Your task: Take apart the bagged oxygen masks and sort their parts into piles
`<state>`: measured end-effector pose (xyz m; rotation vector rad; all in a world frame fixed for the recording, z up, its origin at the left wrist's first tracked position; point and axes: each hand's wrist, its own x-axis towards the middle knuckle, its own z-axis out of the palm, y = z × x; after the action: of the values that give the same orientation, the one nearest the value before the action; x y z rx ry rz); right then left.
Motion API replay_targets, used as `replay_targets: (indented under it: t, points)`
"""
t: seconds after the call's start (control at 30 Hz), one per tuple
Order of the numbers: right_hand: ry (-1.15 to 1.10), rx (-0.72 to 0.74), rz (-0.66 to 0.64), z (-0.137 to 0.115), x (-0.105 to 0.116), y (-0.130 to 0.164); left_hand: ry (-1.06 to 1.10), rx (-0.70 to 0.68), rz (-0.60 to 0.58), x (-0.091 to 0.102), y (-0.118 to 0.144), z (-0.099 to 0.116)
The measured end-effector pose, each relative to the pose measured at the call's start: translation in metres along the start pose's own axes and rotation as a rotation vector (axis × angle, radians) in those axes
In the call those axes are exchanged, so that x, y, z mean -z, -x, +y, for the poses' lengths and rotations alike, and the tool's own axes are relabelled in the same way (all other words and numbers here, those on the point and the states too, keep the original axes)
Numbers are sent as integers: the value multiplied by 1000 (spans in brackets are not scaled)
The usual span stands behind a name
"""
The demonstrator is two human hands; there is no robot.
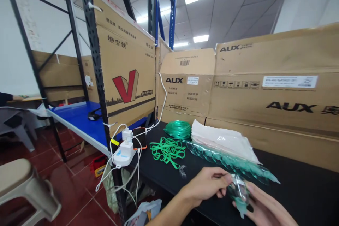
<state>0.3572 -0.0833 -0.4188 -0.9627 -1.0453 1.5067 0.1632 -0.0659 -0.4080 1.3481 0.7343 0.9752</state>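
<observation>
Both hands were down at the near edge of the black table (304, 190), working on one clear green oxygen mask (238, 194). The left hand (209, 185) had its fingers pinched narrow on the top of the mask, right by the little metal nose clip. The right hand (267, 208) cupped the mask from underneath and the side, fingers curled around the shell, with the green connector end poking down between them.

Just behind the hands lay a nested row of the same masks (233, 162), with a stack of clear plastic bags (222, 139) leaning on it. Further left there was a loose pile of green elastic straps (166, 150) and a coil of green tubing (178, 129). A white power strip (123, 152) and a phone (139, 137) sat at the table's corner, and AUX cardboard boxes (278, 91) walled off the back.

Looked to me like the mask was mid-assembly, being held and fiddled with at the clip. My guess is a strap was the next bit, which would have meant freeing one hand to reach left for the pile while the other kept the mask steady.
</observation>
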Motion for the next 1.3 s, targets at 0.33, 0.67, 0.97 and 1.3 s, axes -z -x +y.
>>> replay_targets:
  t: [0.33, 0.67, 0.97, 1.3]
  points:
    - [-145, 19, -159, -4, -11, 11, 205, 71, -54, -2, 4, -1]
    - [-145, 65, -188, 2, -12, 14, 154, 60, -81, -3, 11, -3]
    - [-69, -27, -306, 0, -10, 6, 44, 56, -118, -1, 10, -5]
    - [202, -135, -194, -20, -6, -6, -184, 61, -132, 8, 19, 6]
